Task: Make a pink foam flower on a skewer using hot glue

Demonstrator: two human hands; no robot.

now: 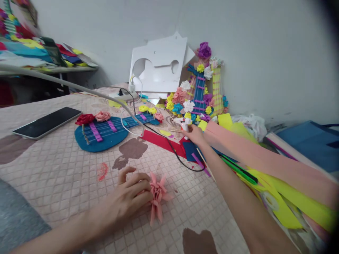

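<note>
"How would the flower have handled?"
"Light, soft, crushable, I judged; best held mid-bloom. It lay at six o'clock, the left hand touching its nine-o'clock side; pinching, I couldn't tell."
"The glue gun?"
"One o'clock from the flower, right hand wrapped round its handle."

The near pink flower looks like matt, creased paper. The far glue gun is smooth white plastic. At left, the phone has a glossy dark screen; at far right, the bag is thin, crinkled plastic.
</note>
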